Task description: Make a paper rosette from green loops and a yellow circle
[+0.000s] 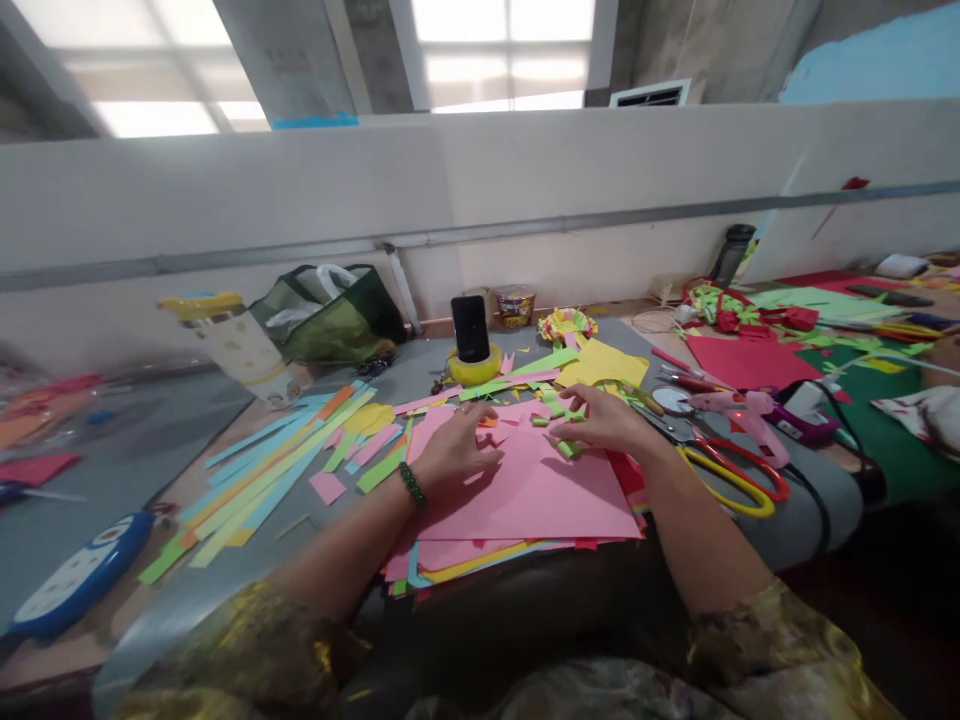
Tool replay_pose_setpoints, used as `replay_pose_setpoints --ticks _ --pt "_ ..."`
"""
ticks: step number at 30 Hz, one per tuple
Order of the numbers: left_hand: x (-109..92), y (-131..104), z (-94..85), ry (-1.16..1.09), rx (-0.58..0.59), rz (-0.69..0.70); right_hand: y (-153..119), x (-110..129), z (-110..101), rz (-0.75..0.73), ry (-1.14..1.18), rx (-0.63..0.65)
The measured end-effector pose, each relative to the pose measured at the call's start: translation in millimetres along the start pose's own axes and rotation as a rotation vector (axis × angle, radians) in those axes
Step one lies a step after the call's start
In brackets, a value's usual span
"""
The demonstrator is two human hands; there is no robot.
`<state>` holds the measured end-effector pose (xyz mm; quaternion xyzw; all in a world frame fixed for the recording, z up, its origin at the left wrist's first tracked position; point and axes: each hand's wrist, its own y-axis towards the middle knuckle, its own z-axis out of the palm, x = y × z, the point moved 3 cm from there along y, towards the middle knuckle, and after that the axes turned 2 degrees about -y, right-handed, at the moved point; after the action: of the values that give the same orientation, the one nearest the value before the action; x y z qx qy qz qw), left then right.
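Observation:
A sheet of pink paper lies on a stack of coloured paper in front of me. Over its left part my left hand is bent with the fingers apart, and an orange scrap shows beside the fingertips. My right hand reaches over the right part, its fingers curved and spread around small curled green paper strips. Some fingertips seem to touch the curls, though no firm grip shows. Small pink scraps lie between the two hands.
Paper strips fan out at left. A phone stands in a yellow tape roll. Yellow paper, scissors and a pink glue gun lie at right. A tumbler and a green bag stand behind.

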<state>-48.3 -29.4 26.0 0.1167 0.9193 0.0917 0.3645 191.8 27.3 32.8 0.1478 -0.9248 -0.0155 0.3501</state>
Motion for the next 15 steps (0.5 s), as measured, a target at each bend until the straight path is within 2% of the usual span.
replay_pose_setpoints --ticks 2,6,11,15 --pt "1.2 -1.0 5.0 0.020 0.020 0.000 -1.1 -3.1 -0.7 -0.005 -0.018 0.080" --pt "4.9 -0.4 13.4 0.025 0.051 -0.017 3.1 -10.5 -1.6 -0.045 0.024 0.103" --pt "5.7 3.0 15.9 0.000 0.036 0.000 11.8 -13.0 -11.8 -0.083 0.051 -0.020" --pt "4.9 4.0 16.8 -0.029 0.009 0.025 7.9 4.7 -11.8 -0.188 0.046 -0.070"
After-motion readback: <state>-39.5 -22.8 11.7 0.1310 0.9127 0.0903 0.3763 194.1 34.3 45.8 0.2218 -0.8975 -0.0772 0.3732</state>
